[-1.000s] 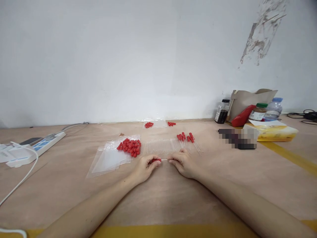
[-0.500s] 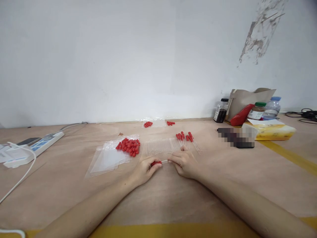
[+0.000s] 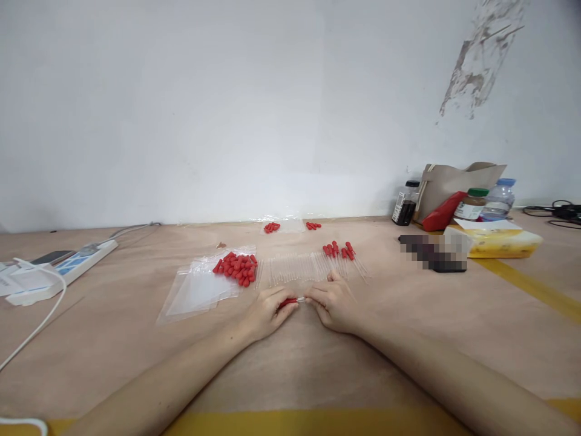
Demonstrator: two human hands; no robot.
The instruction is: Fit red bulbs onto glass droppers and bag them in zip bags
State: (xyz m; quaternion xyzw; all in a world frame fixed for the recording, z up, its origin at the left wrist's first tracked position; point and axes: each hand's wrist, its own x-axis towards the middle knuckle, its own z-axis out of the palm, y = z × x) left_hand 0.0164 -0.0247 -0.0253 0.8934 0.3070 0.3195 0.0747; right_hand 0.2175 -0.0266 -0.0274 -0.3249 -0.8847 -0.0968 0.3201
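In the head view, the left hand (image 3: pixel 267 312) is clamped on a red bulb (image 3: pixel 289 301), thumb against fingers. The right hand (image 3: pixel 333 303) pinches a clear tube (image 3: pixel 301 299), a short length of which shows between the two grips, in line with the bulb's open end; how deep it sits is too small to tell. Just beyond the grips lies a row of tubes (image 3: pixel 290 268). Ahead and left of the left hand, a pile of bulbs (image 3: pixel 236 268) rests on clear bags (image 3: pixel 202 293). Ahead of the right hand, droppers (image 3: pixel 334 249) lie with red ends pointing away. Farther ahead sit two small clusters, the left one (image 3: pixel 272 227) and the right one (image 3: pixel 313 226). A power strip (image 3: pixel 86 268) lies well left of the grips, a yellow box (image 3: pixel 503 244) well right.
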